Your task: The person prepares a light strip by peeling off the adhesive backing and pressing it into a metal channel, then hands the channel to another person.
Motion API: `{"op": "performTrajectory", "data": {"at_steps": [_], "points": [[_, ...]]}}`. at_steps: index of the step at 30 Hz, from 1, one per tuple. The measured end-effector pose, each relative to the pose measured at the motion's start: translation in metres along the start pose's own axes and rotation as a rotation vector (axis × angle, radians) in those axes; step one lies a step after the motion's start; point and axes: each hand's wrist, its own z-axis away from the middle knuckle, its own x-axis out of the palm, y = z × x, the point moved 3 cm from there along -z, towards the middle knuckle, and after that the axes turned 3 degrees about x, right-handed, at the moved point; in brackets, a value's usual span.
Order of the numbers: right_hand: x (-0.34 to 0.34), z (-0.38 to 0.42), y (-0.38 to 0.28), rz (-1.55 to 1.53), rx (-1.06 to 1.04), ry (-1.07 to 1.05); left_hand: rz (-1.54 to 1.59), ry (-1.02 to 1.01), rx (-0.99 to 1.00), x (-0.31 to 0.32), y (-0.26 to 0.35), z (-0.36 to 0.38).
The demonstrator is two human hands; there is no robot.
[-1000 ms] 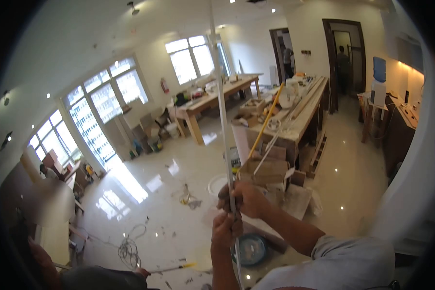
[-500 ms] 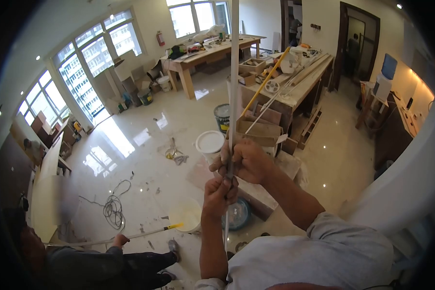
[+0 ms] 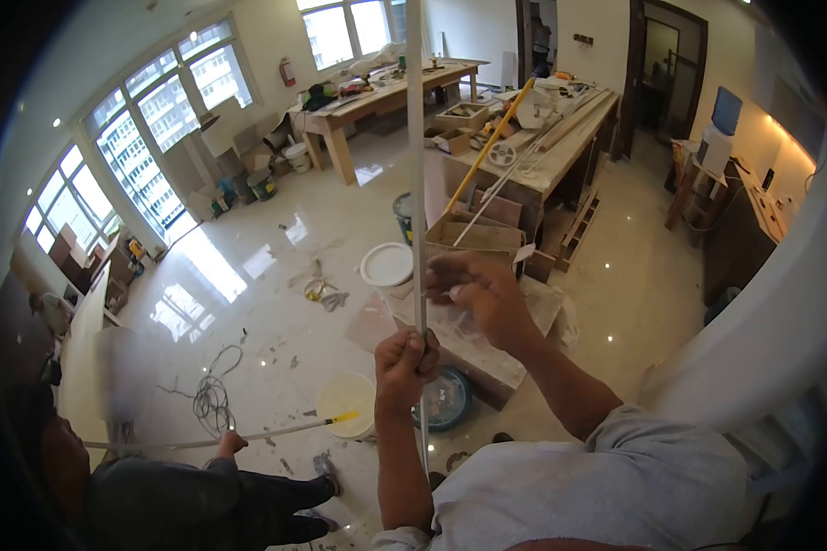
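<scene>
A long, pale, straight pole (image 3: 417,165) stands nearly upright in front of me, running out of the top of the view. My left hand (image 3: 402,365) is wrapped around it low down, at about chest level, and a thinner stretch of it continues below the fist. Just above and to the right, my right hand (image 3: 476,289) is off the pole, its fingers loosely bent and apart, fingertips close beside the shaft. Behind the hands are a white-lidded bucket (image 3: 388,265) and, lower, a round blue-rimmed tub (image 3: 447,400).
At lower left, another person (image 3: 165,500) holds a long pole with a yellow end (image 3: 345,417) over a pale bucket (image 3: 335,395). A coiled cable (image 3: 213,399) lies on the shiny floor. A cluttered workbench (image 3: 570,161) and a second table (image 3: 368,110) stand ahead.
My right hand has let go of the pole and moved right, its fingers loosening. The pole and my left hand have shifted slightly left in view, the left hand still gripping.
</scene>
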Motion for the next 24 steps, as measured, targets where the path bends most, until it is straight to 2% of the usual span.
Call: {"op": "performTrajectory", "data": {"at_steps": [1,3,4,5,7,8,14,18,24], "points": [[0.002,0.005,0.0,-0.001,-0.004,0.0,-0.024,0.016,0.024,-0.001,0.001,0.0],[0.008,0.014,-0.011,0.544,-0.326,0.136,-0.007,0.021,0.024,0.0,0.003,-0.002],[0.012,0.014,-0.009,0.509,-0.428,0.141,0.014,0.031,0.019,0.001,0.002,-0.003],[0.012,0.015,-0.009,0.503,-0.441,0.139,0.005,0.025,0.028,0.002,0.0,-0.003],[0.021,0.014,-0.016,0.834,-0.585,0.119,-0.001,0.032,0.08,0.003,-0.002,-0.005],[0.024,0.014,-0.014,0.822,-0.585,0.185,-0.04,0.048,0.081,0.004,-0.002,-0.005],[0.023,0.006,-0.003,0.786,-0.596,0.214,-0.079,0.022,0.046,-0.002,-0.004,-0.012],[0.028,-0.004,0.001,0.783,-0.646,0.177,-0.054,0.01,0.002,-0.015,-0.003,-0.013],[0.037,-0.017,0.0,0.765,-0.738,0.056,-0.118,0.026,0.047,-0.022,0.005,-0.011]]}}
